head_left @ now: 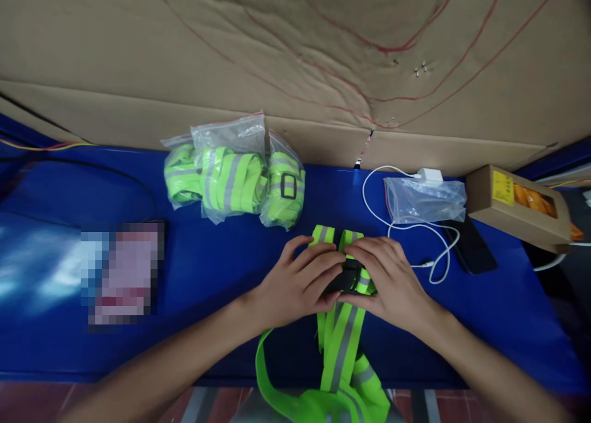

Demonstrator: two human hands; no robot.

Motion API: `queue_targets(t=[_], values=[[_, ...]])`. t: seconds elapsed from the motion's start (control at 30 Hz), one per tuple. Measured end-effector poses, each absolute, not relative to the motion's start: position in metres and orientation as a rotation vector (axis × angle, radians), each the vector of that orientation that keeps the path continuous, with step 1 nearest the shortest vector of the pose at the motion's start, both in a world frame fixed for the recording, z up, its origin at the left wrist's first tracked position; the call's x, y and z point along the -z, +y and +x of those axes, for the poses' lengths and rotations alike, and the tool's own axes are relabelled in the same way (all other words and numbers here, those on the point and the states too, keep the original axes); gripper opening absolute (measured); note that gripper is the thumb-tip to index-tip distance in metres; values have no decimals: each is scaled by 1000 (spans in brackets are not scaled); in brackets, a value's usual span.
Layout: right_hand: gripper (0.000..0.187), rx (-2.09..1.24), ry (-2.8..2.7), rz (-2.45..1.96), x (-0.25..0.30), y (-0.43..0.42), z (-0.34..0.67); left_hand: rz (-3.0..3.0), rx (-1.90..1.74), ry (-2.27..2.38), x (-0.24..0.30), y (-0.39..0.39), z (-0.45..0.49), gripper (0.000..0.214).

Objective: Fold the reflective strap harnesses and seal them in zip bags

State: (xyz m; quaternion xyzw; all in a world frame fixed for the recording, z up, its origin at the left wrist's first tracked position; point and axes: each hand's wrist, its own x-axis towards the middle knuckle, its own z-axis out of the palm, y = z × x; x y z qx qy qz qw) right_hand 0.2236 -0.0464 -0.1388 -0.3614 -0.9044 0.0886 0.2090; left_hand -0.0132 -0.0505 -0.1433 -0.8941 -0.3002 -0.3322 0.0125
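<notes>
Bright green straps with grey reflective stripes point(342, 352) run down the table front and over its edge toward my lap. Where they meet, a black plastic buckle point(347, 277) sits between my two hands. My left hand point(300, 281) has its fingers bent over the buckle's left part, with the thumb below. From the other side my right hand point(388, 281) pinches the buckle's right part and the short strap by it. Both hands nearly touch at the fingertips. My fingers cover much of the buckle, so I cannot tell whether its halves are joined.
Several clear bags point(231, 177) of rolled green strap stand at the back. Right of them lie a flat clear bag point(425, 200), a white cable point(369, 192) with charger point(429, 175), a black phone point(473, 247) and a cardboard box point(517, 207). A blurred pink item point(127, 269) lies left.
</notes>
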Motion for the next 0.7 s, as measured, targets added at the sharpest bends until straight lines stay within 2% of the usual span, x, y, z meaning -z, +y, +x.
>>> queue_targets(t=[0.27,0.43,0.53,0.6,0.7], values=[[58,-307,-2513,-969,129,-49,226,-2846,985,-981,144,-53,-13,24],[63,-316,-2489,-1063,124,-39,242,-2911,790,-978,147,-48,-22,47],[65,-506,-2153,-1231,117,-30,257,-2959,755,-1121,135,-48,-32,53],[63,-636,-1848,-1257,104,-25,270,-2945,979,-1321,119,-50,-39,45],[78,-674,-1516,-1256,77,-20,298,-2654,1749,-1719,92,-54,-53,24]])
